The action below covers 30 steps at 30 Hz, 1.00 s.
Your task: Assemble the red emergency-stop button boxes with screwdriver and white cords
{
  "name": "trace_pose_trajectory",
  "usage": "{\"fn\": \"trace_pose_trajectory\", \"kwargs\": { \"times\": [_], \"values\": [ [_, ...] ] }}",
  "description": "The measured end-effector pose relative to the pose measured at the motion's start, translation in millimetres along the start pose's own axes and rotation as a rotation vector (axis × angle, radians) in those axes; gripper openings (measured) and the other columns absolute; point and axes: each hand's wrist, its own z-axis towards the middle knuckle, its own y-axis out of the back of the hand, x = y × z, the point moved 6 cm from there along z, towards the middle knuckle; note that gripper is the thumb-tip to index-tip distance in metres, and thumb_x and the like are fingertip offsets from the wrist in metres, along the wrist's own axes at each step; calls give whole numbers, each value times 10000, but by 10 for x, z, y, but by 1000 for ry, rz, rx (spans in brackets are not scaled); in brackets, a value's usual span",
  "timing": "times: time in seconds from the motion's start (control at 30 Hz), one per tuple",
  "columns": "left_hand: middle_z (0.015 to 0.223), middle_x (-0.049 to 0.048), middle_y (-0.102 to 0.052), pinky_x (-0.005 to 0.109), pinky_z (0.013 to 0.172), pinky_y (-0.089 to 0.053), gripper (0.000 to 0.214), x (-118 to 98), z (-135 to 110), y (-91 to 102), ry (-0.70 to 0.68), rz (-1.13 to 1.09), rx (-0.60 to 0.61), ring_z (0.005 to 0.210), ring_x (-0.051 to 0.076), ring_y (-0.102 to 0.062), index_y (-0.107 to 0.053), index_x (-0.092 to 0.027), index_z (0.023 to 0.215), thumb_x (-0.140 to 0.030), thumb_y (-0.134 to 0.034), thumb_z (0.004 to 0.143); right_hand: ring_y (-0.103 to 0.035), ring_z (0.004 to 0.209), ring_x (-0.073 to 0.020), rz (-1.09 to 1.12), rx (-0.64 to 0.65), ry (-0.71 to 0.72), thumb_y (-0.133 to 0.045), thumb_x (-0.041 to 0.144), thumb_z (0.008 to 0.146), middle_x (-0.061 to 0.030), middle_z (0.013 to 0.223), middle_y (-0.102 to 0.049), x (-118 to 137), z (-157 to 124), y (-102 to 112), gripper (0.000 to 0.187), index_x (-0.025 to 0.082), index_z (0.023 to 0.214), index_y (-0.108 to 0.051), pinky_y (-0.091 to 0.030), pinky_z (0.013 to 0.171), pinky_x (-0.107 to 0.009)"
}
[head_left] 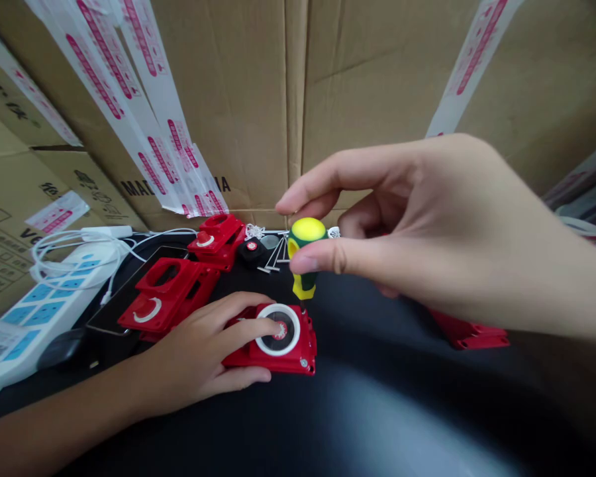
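Note:
My right hand (427, 225) pinches a short screwdriver (304, 258) with a yellow and green handle, held upright. Its tip meets the top right corner of a red plastic part (278, 348) with a white ring around a dark round centre. My left hand (203, 354) lies over the left side of that part, with one finger reaching onto the ring and pressing it to the black table (328, 411).
More red parts (171, 291) lie behind my left hand, with a black round piece (251, 250) and several loose screws (275, 255). A white power strip (44, 305) with a coiled cable sits at the left. Cardboard boxes (278, 99) wall the back. Another red piece (469, 331) lies under my right hand.

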Motion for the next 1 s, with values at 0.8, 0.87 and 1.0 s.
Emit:
{"fn": "trace_pose_trajectory", "kwargs": {
  "times": [0.8, 0.87, 1.0],
  "values": [
    [1589, 90, -596, 461, 1187, -588, 409, -5, 18, 9, 11, 3, 3, 1377, 298, -692, -603, -356, 1474, -408, -743, 1094, -659, 693, -180, 40, -39, 73, -1051, 431, 752, -8, 776, -771, -155, 60, 19, 379, 243, 806, -726, -478, 554, -352],
    [1591, 90, -598, 454, 1174, -595, 412, -4, 17, 7, 13, -2, 6, 1366, 297, -699, -608, -358, 1475, -397, -747, 1090, -698, 716, -191, 34, -6, 80, -1042, 390, 768, -15, 800, -796, -137, 58, 44, 328, 248, 817, -751, -525, 575, -359],
    [1582, 83, -616, 444, 1167, -605, 418, -1, 18, 13, 15, -14, -11, 1350, 292, -714, -624, -361, 1474, -372, -759, 1079, -811, 854, -198, 38, 107, 72, -962, 277, 852, -4, 968, -882, -133, 74, 109, 150, 270, 943, -843, -663, 735, -312]
  ]
}}
